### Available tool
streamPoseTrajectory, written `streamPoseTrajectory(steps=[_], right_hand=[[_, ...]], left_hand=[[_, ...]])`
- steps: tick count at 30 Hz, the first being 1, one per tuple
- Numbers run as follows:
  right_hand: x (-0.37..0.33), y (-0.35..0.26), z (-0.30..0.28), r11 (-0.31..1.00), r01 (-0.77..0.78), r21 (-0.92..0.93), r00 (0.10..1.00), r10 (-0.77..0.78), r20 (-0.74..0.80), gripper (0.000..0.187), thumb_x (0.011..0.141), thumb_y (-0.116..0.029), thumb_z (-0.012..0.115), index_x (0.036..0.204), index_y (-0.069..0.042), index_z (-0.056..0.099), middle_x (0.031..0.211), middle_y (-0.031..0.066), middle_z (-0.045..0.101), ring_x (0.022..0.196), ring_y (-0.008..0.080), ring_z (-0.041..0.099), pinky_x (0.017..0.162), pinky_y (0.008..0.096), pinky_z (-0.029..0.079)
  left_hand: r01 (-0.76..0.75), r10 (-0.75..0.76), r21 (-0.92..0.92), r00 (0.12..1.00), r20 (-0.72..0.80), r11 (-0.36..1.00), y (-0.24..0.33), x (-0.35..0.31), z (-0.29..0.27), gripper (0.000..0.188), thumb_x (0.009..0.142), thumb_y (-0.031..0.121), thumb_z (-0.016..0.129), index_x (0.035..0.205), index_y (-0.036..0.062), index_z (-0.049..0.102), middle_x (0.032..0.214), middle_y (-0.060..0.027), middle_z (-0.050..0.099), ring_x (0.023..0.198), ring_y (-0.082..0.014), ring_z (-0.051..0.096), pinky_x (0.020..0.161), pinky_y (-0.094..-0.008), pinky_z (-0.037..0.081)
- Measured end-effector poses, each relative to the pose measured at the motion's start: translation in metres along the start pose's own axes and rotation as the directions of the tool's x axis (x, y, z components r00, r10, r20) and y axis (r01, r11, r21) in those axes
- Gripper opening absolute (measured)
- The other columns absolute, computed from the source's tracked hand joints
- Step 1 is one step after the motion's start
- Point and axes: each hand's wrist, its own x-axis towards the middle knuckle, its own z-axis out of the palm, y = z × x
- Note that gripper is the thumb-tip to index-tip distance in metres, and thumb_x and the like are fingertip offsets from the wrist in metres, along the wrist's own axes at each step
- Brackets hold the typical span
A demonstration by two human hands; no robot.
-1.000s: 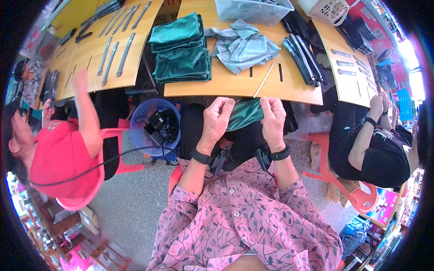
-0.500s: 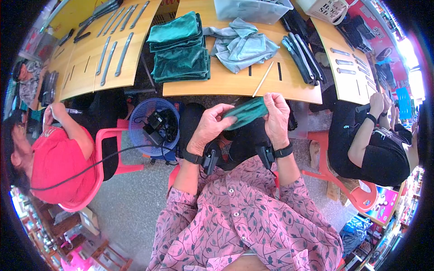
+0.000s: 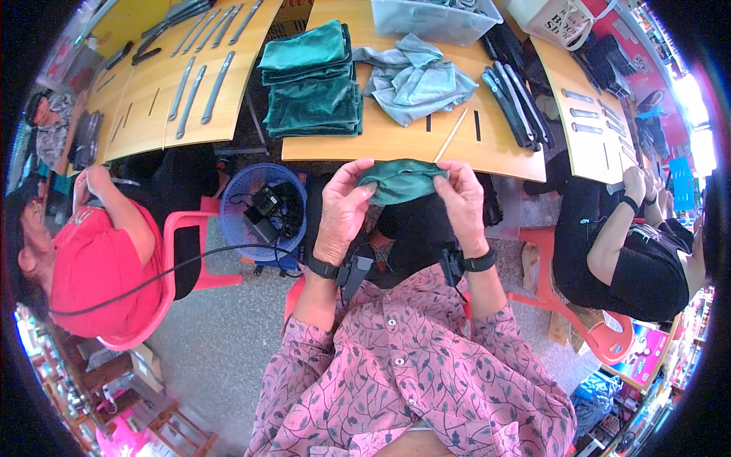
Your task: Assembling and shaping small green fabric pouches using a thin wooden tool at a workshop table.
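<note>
Between my two hands a small piece of dark green velvet cloth (image 3: pixel 402 183) is stretched sideways, just off the table's front edge. My left hand (image 3: pixel 346 199) pinches its left end between thumb and fingers. At the other end, my right hand (image 3: pixel 463 196) pinches the cloth the same way. Beyond them, a thin pale stick (image 3: pixel 452 135) lies slantwise on the table. Folded green velvet cloths (image 3: pixel 314 107) are stacked to the left of it, and a crumpled grey-green cloth (image 3: pixel 419 80) lies in the middle.
Dark strap-like bundles (image 3: pixel 518 103) lie at the table's right, a clear plastic bin (image 3: pixel 434 21) at its back. A blue basket (image 3: pixel 264 212) with black electronics stands on the floor at left. People sit on both sides, on a pink chair (image 3: pixel 171 282) and a red chair (image 3: pixel 548 286).
The green cloth has gone from a narrow, slanted bunch to a wider, level, puffed-out shape. My left hand has turned more upright and risen slightly; my right hand has lowered a little.
</note>
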Motion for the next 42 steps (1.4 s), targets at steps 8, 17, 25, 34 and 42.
streamPoseTrajectory(steps=[8, 17, 25, 34, 42], right_hand=[[-0.014, -0.037, 0.022, 0.868, 0.363, -0.338, 0.930, -0.316, 0.186, 0.016, 0.082, 0.002, 0.068, 0.097, -0.003, 0.069, 0.097, 0.0071, 0.060, 0.073, 0.0123, 0.059, 0.059, 0.0240, 0.047], [-0.021, -0.018, 0.032, 0.996, -0.090, -0.028, 0.963, 0.094, 0.253, 0.009, 0.091, -0.008, 0.066, 0.094, -0.001, 0.060, 0.083, 0.0004, 0.060, 0.068, 0.0059, 0.057, 0.059, 0.0214, 0.047], [-0.020, -0.024, 0.028, 0.989, -0.146, 0.015, 0.956, 0.137, 0.260, 0.010, 0.092, -0.009, 0.064, 0.087, -0.004, 0.057, 0.075, -0.0016, 0.057, 0.064, 0.0054, 0.055, 0.058, 0.0215, 0.045], [-0.019, -0.025, 0.034, 0.999, -0.014, 0.035, 0.995, 0.010, 0.104, 0.007, 0.090, -0.009, 0.066, 0.092, -0.003, 0.063, 0.081, -0.0011, 0.058, 0.068, 0.0051, 0.052, 0.061, 0.0209, 0.044], [-0.018, -0.021, 0.032, 0.983, -0.183, 0.002, 0.980, 0.182, 0.082, 0.015, 0.092, -0.016, 0.064, 0.090, -0.002, 0.069, 0.070, -0.0031, 0.060, 0.060, 0.0041, 0.050, 0.054, 0.0206, 0.041]], left_hand=[[-0.040, 0.037, 0.088, 0.999, 0.033, 0.995, 0.004, -0.004, 0.015, 0.039, 0.085, -0.011, 0.059, 0.123, -0.0019, 0.055, 0.118, -0.0091, 0.061, 0.107, -0.0164, 0.060, 0.096, -0.0302, 0.049], [-0.072, 0.007, 0.423, 0.988, 0.153, 0.903, 0.015, -0.009, 0.024, 0.041, 0.084, -0.005, 0.068, 0.124, 0.0007, 0.056, 0.118, -0.0066, 0.061, 0.107, -0.0123, 0.058, 0.094, -0.0273, 0.048], [0.049, -0.069, 0.424, 0.997, 0.033, 0.904, 0.009, -0.006, 0.014, 0.028, 0.088, -0.001, 0.063, 0.116, 0.0000, 0.060, 0.104, -0.0053, 0.066, 0.093, -0.0098, 0.062, 0.083, -0.0246, 0.052], [-0.059, 0.021, 0.654, 0.998, 0.066, 0.754, 0.006, -0.007, 0.022, 0.024, 0.089, 0.007, 0.065, 0.112, 0.0007, 0.062, 0.093, -0.0001, 0.067, 0.078, -0.0074, 0.061, 0.071, -0.0227, 0.051], [-0.256, 0.330, 0.745, 0.942, 0.051, 0.615, 0.001, -0.007, 0.030, 0.026, 0.077, 0.000, 0.075, 0.100, 0.0027, 0.063, 0.101, -0.0060, 0.059, 0.085, -0.0136, 0.060, 0.072, -0.0252, 0.050]])
